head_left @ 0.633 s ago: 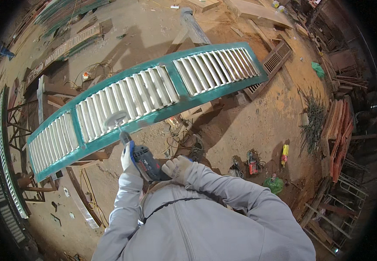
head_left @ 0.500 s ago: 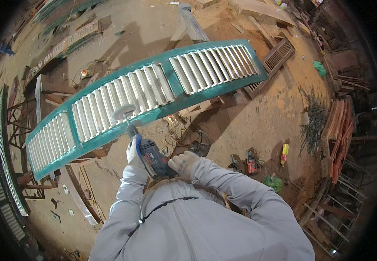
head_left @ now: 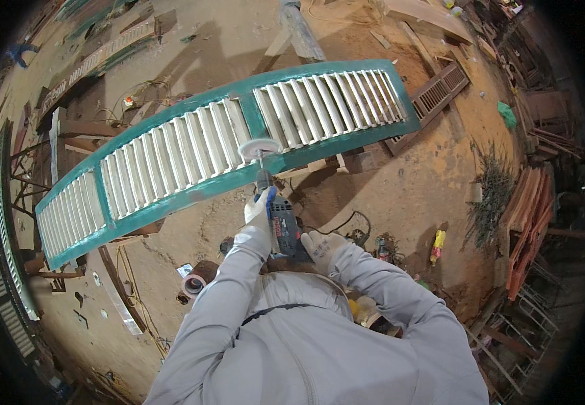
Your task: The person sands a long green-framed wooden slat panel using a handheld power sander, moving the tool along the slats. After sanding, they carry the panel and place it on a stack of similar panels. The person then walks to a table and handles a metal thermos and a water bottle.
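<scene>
Brown floor (head_left: 400,185) underlies louvred panel (head_left: 201,143); disc (head_left: 260,148) has shifted right, near a divider (head_left: 252,117), relocating the work point; left hand (head_left: 259,210) grasps power tool (head_left: 284,223), right hand (head_left: 322,250) at rear, hold unclear

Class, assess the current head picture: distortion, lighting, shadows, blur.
Head view: black corners, dim rim; the far-left slatted frame looks bowed. Head view: shadow darkens the floor below the green panel. Head view: the disc on the power tool looks hazy, perhaps spinning.
</scene>
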{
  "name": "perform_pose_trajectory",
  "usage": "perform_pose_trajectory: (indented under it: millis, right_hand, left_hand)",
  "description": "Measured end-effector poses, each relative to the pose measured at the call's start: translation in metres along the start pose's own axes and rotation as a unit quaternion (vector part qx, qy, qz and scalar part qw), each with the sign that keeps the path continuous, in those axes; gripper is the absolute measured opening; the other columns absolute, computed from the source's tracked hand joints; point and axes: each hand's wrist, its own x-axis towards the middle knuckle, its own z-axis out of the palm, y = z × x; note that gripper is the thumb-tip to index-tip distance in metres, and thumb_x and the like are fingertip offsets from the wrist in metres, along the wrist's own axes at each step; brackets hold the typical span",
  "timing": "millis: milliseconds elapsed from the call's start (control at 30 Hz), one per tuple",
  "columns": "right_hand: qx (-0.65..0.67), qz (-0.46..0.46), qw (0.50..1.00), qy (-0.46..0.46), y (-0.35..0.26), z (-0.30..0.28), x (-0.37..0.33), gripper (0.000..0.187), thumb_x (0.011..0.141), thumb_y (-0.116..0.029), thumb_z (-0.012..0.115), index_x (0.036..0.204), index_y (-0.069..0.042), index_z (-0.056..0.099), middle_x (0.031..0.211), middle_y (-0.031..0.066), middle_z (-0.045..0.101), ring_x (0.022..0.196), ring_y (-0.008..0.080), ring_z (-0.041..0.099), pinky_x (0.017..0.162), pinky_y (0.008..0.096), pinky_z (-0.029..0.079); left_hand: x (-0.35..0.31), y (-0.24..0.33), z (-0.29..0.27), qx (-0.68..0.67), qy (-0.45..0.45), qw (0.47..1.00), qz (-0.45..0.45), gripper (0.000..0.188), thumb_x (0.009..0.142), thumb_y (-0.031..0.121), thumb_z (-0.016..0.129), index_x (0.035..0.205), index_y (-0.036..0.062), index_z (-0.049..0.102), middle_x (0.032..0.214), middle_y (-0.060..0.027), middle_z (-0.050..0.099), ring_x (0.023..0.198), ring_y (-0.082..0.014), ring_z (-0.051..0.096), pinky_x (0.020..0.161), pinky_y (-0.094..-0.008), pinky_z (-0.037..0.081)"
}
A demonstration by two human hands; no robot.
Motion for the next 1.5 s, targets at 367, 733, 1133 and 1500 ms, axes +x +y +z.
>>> perform_pose_trajectory:
  millis: [367, 733, 1133, 1500]
  right_hand:
    - [-0.018, -0.037, 0.998, -0.051, 0.039, 0.005, 0.002, 0.032, 0.09, -0.023, 0.056, 0.112, 0.0, 0.049, 0.101, 0.0183, 0.059, 0.087, 0.0333, 0.065, 0.073, 0.0415, 0.055]
    - [0.072, 0.106, 0.991, -0.033, 0.01, 0.044, -0.035, 0.06, 0.083, -0.033, 0.068, 0.125, 0.002, 0.045, 0.112, 0.0244, 0.058, 0.092, 0.042, 0.065, 0.079, 0.0466, 0.053]
    - [0.276, 0.439, 0.841, 0.156, -0.066, 0.133, -0.114, 0.075, 0.072, -0.037, 0.077, 0.129, 0.001, 0.047, 0.116, 0.0251, 0.062, 0.098, 0.0424, 0.065, 0.082, 0.0462, 0.053]
    - [0.628, 0.618, 0.473, 0.023, 0.014, 0.284, -0.163, 0.047, 0.072, -0.033, 0.079, 0.107, -0.003, 0.071, 0.084, 0.0169, 0.071, 0.089, 0.0285, 0.071, 0.079, 0.0389, 0.055]
  left_hand:
    - [0.002, -0.007, 0.018, 0.005, 0.045, 0.999, 0.012, 0.03, 0.085, 0.031, 0.075, 0.096, 0.0035, 0.069, 0.077, -0.0034, 0.067, 0.062, -0.0146, 0.063, 0.058, -0.0303, 0.051]
    - [0.012, -0.04, 0.035, 0.332, -0.004, 0.941, 0.067, 0.049, 0.089, 0.047, 0.067, 0.109, 0.0028, 0.066, 0.093, -0.012, 0.071, 0.083, -0.0255, 0.068, 0.074, -0.0378, 0.052]
    - [-0.021, -0.112, 0.041, 0.48, -0.368, 0.796, -0.039, 0.048, 0.094, 0.041, 0.063, 0.122, 0.0024, 0.063, 0.108, -0.0131, 0.069, 0.096, -0.0223, 0.064, 0.086, -0.0336, 0.049]
    - [0.112, -0.006, 0.108, 0.632, -0.245, 0.569, 0.467, 0.054, 0.091, 0.024, 0.069, 0.137, 0.0026, 0.051, 0.141, -0.0235, 0.05, 0.13, -0.0361, 0.05, 0.109, -0.044, 0.039]
